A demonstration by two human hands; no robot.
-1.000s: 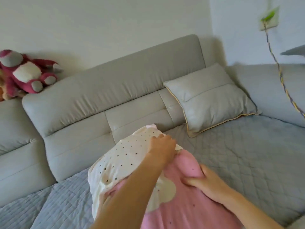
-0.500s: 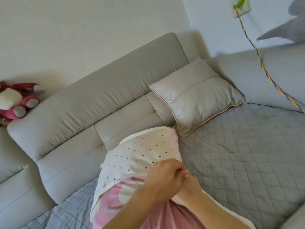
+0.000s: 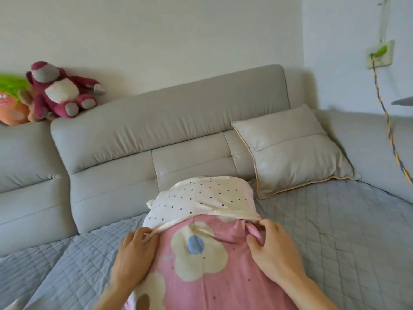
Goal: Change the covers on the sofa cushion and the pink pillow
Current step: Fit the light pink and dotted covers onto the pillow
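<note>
A pillow lies on the sofa seat in front of me, its far end bare: cream with dark dots (image 3: 201, 198). A pink cover with cream flowers (image 3: 201, 260) wraps the near part. My left hand (image 3: 136, 249) pinches the cover's open edge at the left side. On the right side, my right hand (image 3: 270, 245) grips the bunched pink edge. A grey sofa cushion with yellow piping (image 3: 292, 151) leans in the corner behind, untouched.
The grey sofa backrest (image 3: 156, 130) runs behind the pillow, and a quilted grey mat (image 3: 335, 231) covers the seat. Plush toys (image 3: 58, 92) sit on the backrest at far left. A braided cable (image 3: 388, 121) hangs from a wall socket at right.
My hands, together on the pillow's top half a second ago, have moved apart to the two sides of the pink cover's edge. My view has swung left and up.
</note>
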